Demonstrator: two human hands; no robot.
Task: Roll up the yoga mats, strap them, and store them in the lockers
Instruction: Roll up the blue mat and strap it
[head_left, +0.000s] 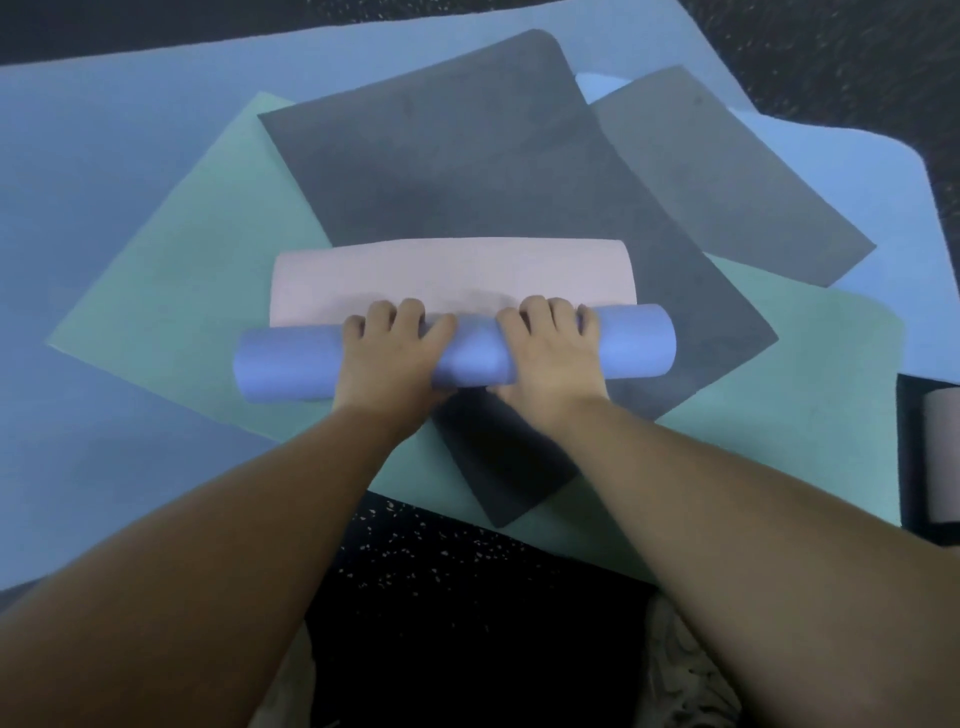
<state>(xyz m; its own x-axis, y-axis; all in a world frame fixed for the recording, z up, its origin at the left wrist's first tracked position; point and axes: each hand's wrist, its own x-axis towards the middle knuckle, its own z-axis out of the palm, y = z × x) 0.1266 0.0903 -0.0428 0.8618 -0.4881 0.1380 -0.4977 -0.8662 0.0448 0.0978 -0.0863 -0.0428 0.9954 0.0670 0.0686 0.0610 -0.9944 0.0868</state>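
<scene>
Right now a purple mat roll is held down by two hands on top of a pile of flat mats. Most of the mat is already rolled into a fat tube. A short pale pink flap of the same mat is laid flat just past the roll, on its far side, not yet rolled in.

The left hand is pressed on the roll a little left of its middle. Its fingers are curled over the top of the roll, with the tips at the far edge where the flap begins. The right hand is pressed on the roll a little right of its middle, and its fingers are curled over the top in the same way. The roll is gripped by both hands. A bare bit of the roll is seen between them.

Under the roll a dark grey mat is spread, turned at a slant. Under that one a green mat is spread, sticking out past both ends of the roll. A second grey mat is laid beyond the roll's right end, farther away. A big blue mat is laid below them all. Dark speckled floor is seen on the near side of the roll, between the two arms.
</scene>
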